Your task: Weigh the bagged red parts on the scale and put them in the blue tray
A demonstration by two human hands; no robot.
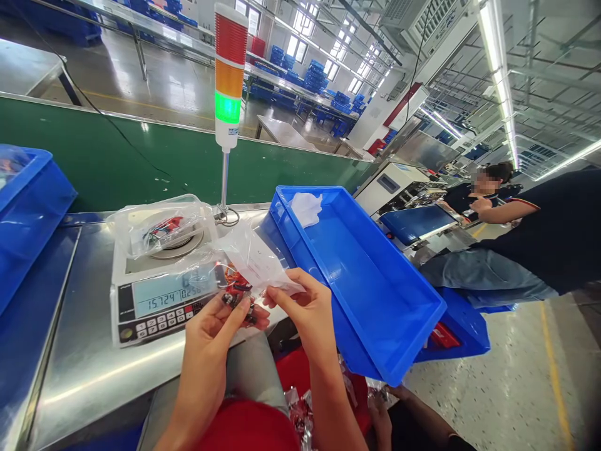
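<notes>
My left hand (213, 329) pinches a small bundle of dark parts with red and orange wires (236, 289) just in front of the scale. My right hand (307, 307) pinches the edge of a clear plastic bag (256, 257) that the bundle sits at the mouth of. Both hands are closed, close together above my lap. A digital scale (159, 291) stands on the steel table, its display lit. On its pan lies another clear bag with wired parts (162, 228).
An empty-looking blue tray (361, 275) with one white bag in its far corner tilts to my right, over another blue bin. A blue bin (28, 207) stands at left. A signal tower (228, 75) rises behind the scale. Two people sit at right; another hand shows below.
</notes>
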